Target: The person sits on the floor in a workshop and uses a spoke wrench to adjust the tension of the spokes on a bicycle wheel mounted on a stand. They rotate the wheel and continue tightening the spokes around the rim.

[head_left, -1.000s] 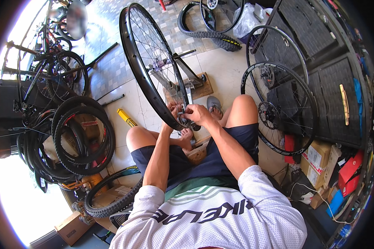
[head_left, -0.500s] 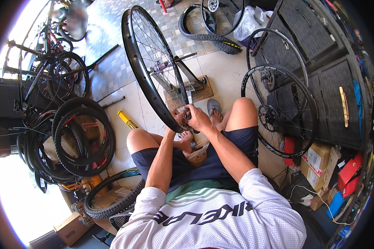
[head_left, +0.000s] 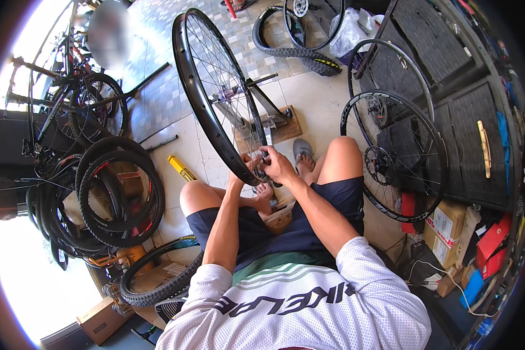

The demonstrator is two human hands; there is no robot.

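Wheel: we see 1 black spoked wheel (head_left: 216,87) standing upright in a truing stand (head_left: 262,114) on the tiled floor (head_left: 326,99), just beyond the seated person's knees.
Left hand: the left hand (head_left: 249,168) grips the rim's near, lower edge, fingers curled round it.
Right hand: the right hand (head_left: 277,164) pinches at the spokes just inside the rim; what it pinches is too small for us to tell.
Left side: a heap of tyres (head_left: 108,198) and parked bicycles (head_left: 70,105); a yellow tool (head_left: 181,168) lies on the floor near the left knee.
Right side: 2 more wheels (head_left: 399,151) lean on dark cabinets (head_left: 449,64), cardboard boxes (head_left: 449,224) near them.
Far: 1 loose tyre (head_left: 291,49).
Hidden: stand base behind the spokes; fingertips overlap each other; rim edges of the view bent and dark.
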